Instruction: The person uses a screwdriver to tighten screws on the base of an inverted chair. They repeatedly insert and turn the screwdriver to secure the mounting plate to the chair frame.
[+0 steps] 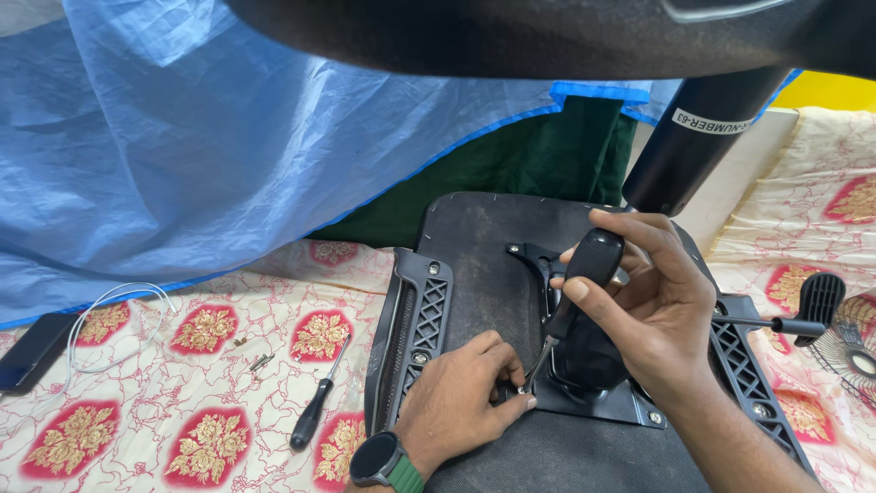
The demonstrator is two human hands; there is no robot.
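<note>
**A:** What is the right hand point(652, 301) doing?

**B:** It is wrapped around the black handle of a screwdriver point(575, 292), thumb pressed on the grip's side. The shaft slants down and to the left, its tip at a screw point(522, 390) on the metal plate point(598, 402).

**A:** And the left hand point(465, 397)?

**B:** It lies on the chair seat point(484, 274), which is turned underside up. Its fingers are drawn together, pinching at the screw right by the driver's tip. There is a dark watch with a green strap on that wrist.

**A:** Where does the plate sit?

**B:** In the middle of the seat's underside, with a black mechanism on it, mostly hidden behind the right hand. A lever point(794, 315) with a paddle end sticks out to the right. Black latticed brackets point(422, 319) run along both sides of the seat.

**A:** What else is around?

**B:** The seat rests on a cream cloth point(182, 383) printed with red and gold flowers. A second screwdriver point(318, 402) lies on it left of the seat, with a few loose screws point(255, 359) further left, well apart from the hands. A white cable point(109, 315) loops near a dark phone point(32, 351) at the left edge. A blue plastic sheet point(228, 137) hangs behind.
</note>
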